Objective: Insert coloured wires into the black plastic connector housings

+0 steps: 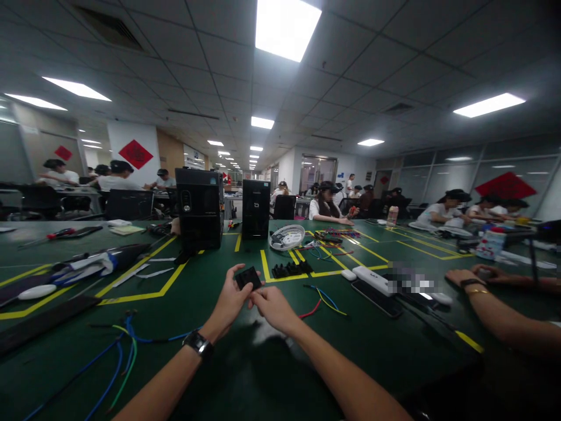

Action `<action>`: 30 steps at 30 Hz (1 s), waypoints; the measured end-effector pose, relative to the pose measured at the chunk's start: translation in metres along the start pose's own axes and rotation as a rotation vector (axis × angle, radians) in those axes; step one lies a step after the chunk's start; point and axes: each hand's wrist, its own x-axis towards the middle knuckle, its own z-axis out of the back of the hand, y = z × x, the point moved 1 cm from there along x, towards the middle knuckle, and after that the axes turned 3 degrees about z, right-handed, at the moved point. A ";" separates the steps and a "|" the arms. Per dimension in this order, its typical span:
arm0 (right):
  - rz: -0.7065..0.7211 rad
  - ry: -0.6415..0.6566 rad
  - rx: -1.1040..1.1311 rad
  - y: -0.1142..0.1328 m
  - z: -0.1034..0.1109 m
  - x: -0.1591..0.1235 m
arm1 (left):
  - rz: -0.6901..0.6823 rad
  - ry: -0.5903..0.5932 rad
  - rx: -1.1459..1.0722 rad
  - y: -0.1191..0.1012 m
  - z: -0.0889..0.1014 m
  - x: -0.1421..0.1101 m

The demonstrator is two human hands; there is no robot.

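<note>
My left hand (231, 294) grips a small black block-shaped part (248, 279), its thumb lying across the front. Close beside it, my right hand (272, 305) is closed, thumb and forefinger pinched together at the block's lower edge; what sits in that pinch is hidden. Beyond both hands, several black parts (291, 269) lie in a row on the green table (245, 374). Short blue, yellow and red wires (326, 299) rest to the right of my right hand.
Two black boxes (255, 209) stand behind, near a white basket (287, 237). Loose blue and green wires (125, 345) lie at left. A power strip (372, 280) and a phone (377, 297) are at right, near another person's arm (495, 307). People sit at tables farther back.
</note>
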 end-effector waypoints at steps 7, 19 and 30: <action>-0.048 0.054 0.078 0.000 0.001 -0.001 | 0.044 0.066 -0.071 0.004 0.002 0.003; -0.033 0.130 0.232 0.009 -0.008 -0.003 | -0.105 -0.112 -0.183 -0.008 0.003 0.001; 0.152 -0.083 -0.078 0.021 -0.015 -0.008 | -0.065 -0.282 -0.329 -0.002 -0.002 0.010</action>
